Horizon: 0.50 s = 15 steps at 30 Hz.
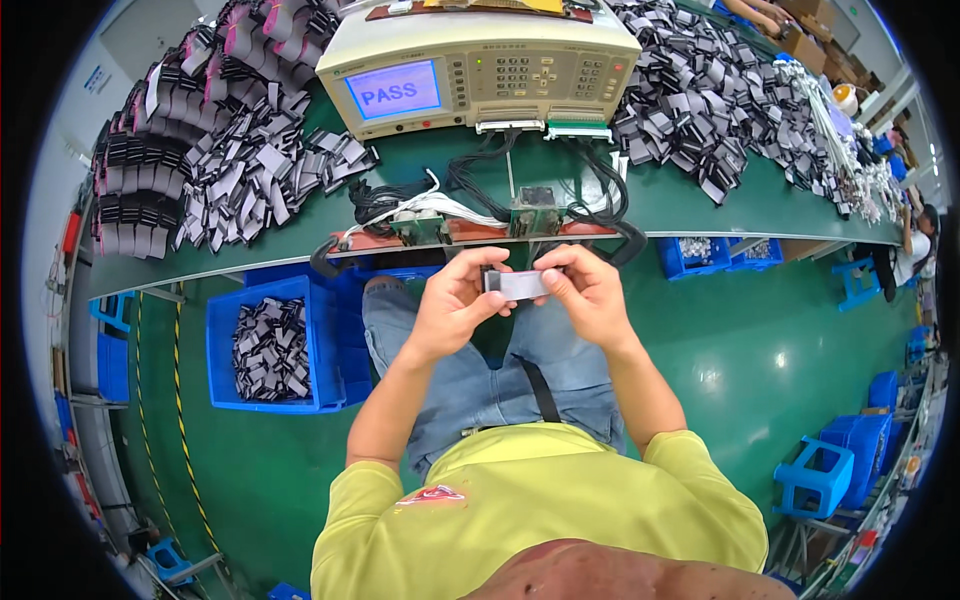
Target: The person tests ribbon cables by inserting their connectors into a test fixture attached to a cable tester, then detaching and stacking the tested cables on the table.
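Between my two hands, just short of the bench edge, is a short grey flat ribbon cable (522, 286) with black connectors at its ends. My left hand (459, 300) pinches its left end by the black connector. At the other end, my right hand (583, 291) grips it between thumb and fingers. Beyond the hands, green circuit-board test sockets (535, 215) sit along the bench edge, wired by black cables (480, 172) to a beige tester (480, 75) with a lit blue screen.
Heaps of grey ribbon cables lie left (255, 175) and right (700, 110) on the green bench (660, 205). A blue bin (225, 345) of similar cables stands at lower left. Smaller blue bins (690, 262) are under the bench at right. Blue stools (815, 478) stand farther right.
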Each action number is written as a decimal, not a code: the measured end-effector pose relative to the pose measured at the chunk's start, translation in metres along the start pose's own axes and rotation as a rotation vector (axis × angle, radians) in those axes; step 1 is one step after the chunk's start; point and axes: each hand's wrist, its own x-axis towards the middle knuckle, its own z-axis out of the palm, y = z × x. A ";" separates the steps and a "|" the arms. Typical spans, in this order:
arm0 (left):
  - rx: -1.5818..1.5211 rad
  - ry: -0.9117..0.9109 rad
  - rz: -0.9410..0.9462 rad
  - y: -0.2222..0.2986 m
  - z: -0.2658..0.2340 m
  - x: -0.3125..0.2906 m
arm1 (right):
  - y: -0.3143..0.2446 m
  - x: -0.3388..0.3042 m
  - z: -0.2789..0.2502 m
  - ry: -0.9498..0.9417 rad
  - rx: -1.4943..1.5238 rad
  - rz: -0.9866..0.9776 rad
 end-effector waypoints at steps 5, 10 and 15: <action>0.034 -0.118 -0.144 0.007 -0.015 -0.009 | -0.007 -0.012 -0.002 0.063 0.058 0.019; 0.262 -0.106 -0.095 0.002 -0.010 -0.007 | 0.002 -0.022 -0.003 -0.021 -0.091 0.034; 0.048 -0.158 -0.193 0.008 -0.015 -0.004 | -0.002 -0.023 -0.009 0.001 0.002 0.036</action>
